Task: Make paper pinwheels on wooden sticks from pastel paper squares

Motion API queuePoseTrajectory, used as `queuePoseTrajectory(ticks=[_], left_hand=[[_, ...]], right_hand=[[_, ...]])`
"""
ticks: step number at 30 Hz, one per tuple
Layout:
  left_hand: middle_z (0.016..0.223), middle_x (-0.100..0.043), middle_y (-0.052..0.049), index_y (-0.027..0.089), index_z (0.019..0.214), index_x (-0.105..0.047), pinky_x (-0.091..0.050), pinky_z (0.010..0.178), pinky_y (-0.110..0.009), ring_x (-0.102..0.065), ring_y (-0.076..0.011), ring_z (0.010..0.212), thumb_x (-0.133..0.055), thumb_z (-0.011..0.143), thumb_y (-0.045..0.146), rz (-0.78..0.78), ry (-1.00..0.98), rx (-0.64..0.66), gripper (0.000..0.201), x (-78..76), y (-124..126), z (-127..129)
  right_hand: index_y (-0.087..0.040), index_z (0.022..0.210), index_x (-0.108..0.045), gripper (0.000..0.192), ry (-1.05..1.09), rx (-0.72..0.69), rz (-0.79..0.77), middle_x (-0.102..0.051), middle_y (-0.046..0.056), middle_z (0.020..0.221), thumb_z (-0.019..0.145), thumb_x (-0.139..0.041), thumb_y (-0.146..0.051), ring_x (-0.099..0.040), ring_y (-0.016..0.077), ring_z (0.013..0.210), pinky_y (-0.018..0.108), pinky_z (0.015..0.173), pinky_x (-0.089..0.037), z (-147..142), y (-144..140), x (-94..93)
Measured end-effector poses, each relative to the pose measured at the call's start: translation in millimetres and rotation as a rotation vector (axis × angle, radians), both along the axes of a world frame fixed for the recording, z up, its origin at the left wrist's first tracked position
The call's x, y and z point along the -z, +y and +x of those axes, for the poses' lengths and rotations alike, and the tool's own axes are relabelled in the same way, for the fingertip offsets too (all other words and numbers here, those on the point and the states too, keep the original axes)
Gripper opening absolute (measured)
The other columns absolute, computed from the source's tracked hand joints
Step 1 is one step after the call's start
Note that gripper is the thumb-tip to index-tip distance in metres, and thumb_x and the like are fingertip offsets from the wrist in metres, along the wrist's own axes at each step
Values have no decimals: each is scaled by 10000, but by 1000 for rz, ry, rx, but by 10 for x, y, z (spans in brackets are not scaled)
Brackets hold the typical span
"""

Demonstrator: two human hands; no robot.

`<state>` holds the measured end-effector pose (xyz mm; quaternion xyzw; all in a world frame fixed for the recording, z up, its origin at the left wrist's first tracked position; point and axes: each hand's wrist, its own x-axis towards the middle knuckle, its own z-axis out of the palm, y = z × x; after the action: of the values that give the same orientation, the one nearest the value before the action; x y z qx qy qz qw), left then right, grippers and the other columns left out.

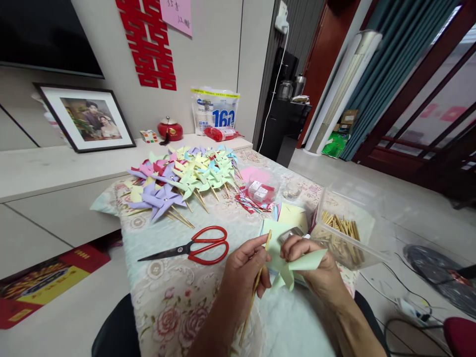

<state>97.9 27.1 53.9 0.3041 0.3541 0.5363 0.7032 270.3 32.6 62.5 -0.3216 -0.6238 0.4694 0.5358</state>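
My left hand [247, 265] is closed around a thin wooden stick [268, 242], which slants upward with its tip above my thumb. In my right hand [310, 258] I pinch a light green paper pinwheel [308, 261], its blades partly folded and partly behind my fingers. Stick and pinwheel are close together, apart from each other as far as I can see. Beneath my hands lie sheets of green paper [273, 229]. Left of my left hand rest scissors with red handles [193, 245]. Finished paper pinwheels on sticks [186, 183] are heaped at the back left.
A clear plastic box [344, 238] at the right holds many wooden sticks. Behind my hands sit a small clear container [263, 192] and coloured paper strips [247, 203]. A framed photo [89, 119], a red pot [170, 130] and a plastic bag [215, 111] stand on the cabinet.
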Motion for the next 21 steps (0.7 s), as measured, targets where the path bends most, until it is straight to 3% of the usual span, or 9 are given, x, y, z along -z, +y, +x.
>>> queuePoseTrajectory(ticks=[3, 8, 12, 21], left_hand=[[723, -619, 17, 175, 1134, -728, -226, 325, -166, -448, -30, 354, -764, 743, 413, -47, 32, 17, 459, -29, -12, -14], [561, -555, 43, 183, 1131, -745, -198, 350, -170, -414, -37, 350, -763, 741, 420, -35, 98, 74, 457, -57, -26, -41], [619, -521, 53, 209, 1057, -779, -203, 365, -176, -416, -21, 355, -779, 722, 400, 12, 82, 74, 385, -79, -22, -54], [662, -502, 48, 222, 989, -803, -214, 377, -181, -389, 1, 356, -781, 721, 301, 94, 68, 84, 281, -89, -29, -57]], right_hand=[[-217, 828, -716, 175, -104, 57, 75, -651, 52, 824, 874, -719, -385, -606, 205, 775, 326, 686, -485, -19, -5, -54], [-237, 904, -705, 108, -323, 141, 356, -658, 48, 849, 939, -605, -215, -637, 215, 834, 351, 745, -491, -35, -3, -147], [-226, 921, -679, 158, -421, 166, 521, -640, 56, 854, 935, -548, -140, -621, 215, 816, 371, 725, -468, -58, -3, -223], [-228, 950, -665, 209, -421, 258, 624, -650, 50, 844, 882, -568, -55, -615, 217, 801, 410, 742, -455, -103, 18, -245]])
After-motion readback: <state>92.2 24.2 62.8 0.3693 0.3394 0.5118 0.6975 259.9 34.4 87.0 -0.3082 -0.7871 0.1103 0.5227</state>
